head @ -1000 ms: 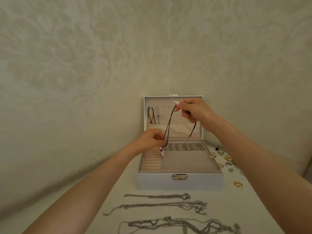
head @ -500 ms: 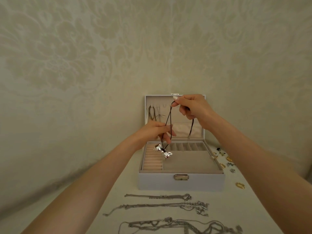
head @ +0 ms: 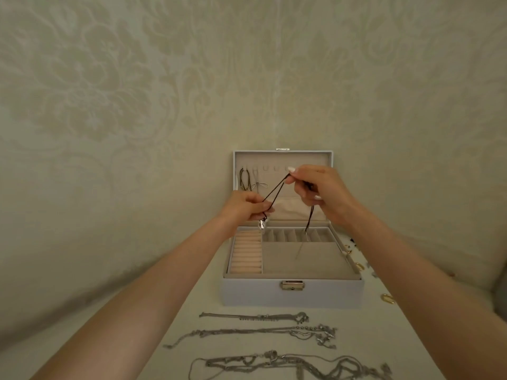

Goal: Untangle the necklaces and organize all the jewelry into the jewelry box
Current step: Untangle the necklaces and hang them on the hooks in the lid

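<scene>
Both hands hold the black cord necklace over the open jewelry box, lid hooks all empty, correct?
No: the head view shows two necklaces already hanging on the lid's left hooks. Left hand and right hand do hold the black cord necklace over the open jewelry box.

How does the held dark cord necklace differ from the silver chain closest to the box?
The cord necklace is dark; the silver chain is pale. The cord necklace hangs pinched between left hand and right hand above the jewelry box; the silver chain lies flat on the table. Both carry silvery metal.
</scene>
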Demonstrator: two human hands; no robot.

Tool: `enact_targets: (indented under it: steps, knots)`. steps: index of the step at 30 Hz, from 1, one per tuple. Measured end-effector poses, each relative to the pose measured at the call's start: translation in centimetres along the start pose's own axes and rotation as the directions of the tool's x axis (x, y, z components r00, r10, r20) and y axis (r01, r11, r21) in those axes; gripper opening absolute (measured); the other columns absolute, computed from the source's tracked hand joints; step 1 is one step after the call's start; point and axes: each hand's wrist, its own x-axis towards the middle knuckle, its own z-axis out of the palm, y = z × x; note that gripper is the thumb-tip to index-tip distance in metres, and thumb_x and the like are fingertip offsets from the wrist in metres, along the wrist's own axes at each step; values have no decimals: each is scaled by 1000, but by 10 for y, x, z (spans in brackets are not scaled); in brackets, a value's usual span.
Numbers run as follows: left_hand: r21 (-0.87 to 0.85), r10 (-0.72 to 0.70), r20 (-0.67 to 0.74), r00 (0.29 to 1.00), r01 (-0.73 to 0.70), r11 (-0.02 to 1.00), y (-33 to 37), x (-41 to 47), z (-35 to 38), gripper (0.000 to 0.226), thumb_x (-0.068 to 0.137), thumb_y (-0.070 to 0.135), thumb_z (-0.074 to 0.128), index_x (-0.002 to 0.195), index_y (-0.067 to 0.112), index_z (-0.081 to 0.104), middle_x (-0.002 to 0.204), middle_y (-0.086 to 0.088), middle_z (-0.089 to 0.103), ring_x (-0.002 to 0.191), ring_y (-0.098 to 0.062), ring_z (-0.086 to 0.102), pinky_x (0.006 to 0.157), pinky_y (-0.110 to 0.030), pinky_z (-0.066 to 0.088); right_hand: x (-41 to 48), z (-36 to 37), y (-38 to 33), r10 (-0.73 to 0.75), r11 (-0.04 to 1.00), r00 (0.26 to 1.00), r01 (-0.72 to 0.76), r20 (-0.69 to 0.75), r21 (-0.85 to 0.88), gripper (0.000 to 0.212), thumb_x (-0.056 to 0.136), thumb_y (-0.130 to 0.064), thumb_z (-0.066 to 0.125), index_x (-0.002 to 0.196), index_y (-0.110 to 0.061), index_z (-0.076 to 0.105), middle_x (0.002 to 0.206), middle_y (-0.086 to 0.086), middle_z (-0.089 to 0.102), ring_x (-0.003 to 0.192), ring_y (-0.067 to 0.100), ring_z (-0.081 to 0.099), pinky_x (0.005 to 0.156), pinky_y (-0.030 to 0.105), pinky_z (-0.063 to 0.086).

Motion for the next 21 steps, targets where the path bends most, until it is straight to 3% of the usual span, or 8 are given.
enact_targets:
  steps: [3,6,8,10,12,16,18,21]
  knots:
    - [91,43,-5,999,-43,995,0,-2,-4,8,85,-9,59,90,-7,64,74,-12,65,59,-7,65,62,-16,55,-1,-9,12,26,999,997,-24,-72,27,24,92,-14,56,72,-2,64,45,2,45,37,10,25,39,21,17]
    - [247,56,-69,996,-37,968,-1,0,-6,18,80,-16,59,83,0,66,71,-12,64,65,-20,64,63,-26,56,-4,-16,24,58,997,994,-53,-97,49,26,91,-13,55,69,-3,63,44,2,44,37,10,24,39,20,17]
    - [478,103,-97,990,-44,877,-1,3,-6,17,78,-8,65,85,7,70,75,-6,67,73,-21,65,71,-33,56,-5,-17,30,72,996,993,-67,-94,59,27,91,-12,54,67,-4,61,45,3,43,36,10,24,38,20,17]
    - [691,141,-75,987,-50,722,0,4,-6,15,77,4,71,88,14,73,82,0,70,81,-17,65,76,-31,53,-8,-17,32,78,996,993,-73,-87,53,27,91,-13,54,67,-3,61,46,4,43,36,10,24,39,20,18]
    - [767,155,-61,986,-53,640,1,2,-5,15,76,7,71,88,15,73,88,-1,72,86,-17,65,74,-29,50,-9,-18,34,84,996,993,-82,-82,25,27,91,-13,55,67,-3,61,47,5,44,37,10,26,39,21,19]
    - [776,168,-113,979,-18,631,2,2,-7,15,77,21,76,87,11,71,86,-5,71,83,-19,66,74,-29,49,-7,-22,42,191,972,965,-211,-181,-101,29,86,-12,53,58,-6,58,48,8,48,37,12,29,39,20,23]
    - [738,148,-126,981,-7,675,2,2,-8,19,78,26,76,80,8,68,76,-7,72,72,-18,69,77,-33,54,-8,-24,47,251,888,938,-322,-239,-329,31,85,-13,54,55,-7,59,48,6,53,39,11,37,40,19,30]
    - [595,61,-105,993,14,803,6,1,-7,20,79,22,75,72,5,66,71,-13,72,63,-21,70,72,-32,58,-8,-22,58,319,566,930,-341,-182,-750,21,87,-18,56,69,-13,66,69,0,64,62,10,56,57,20,40]
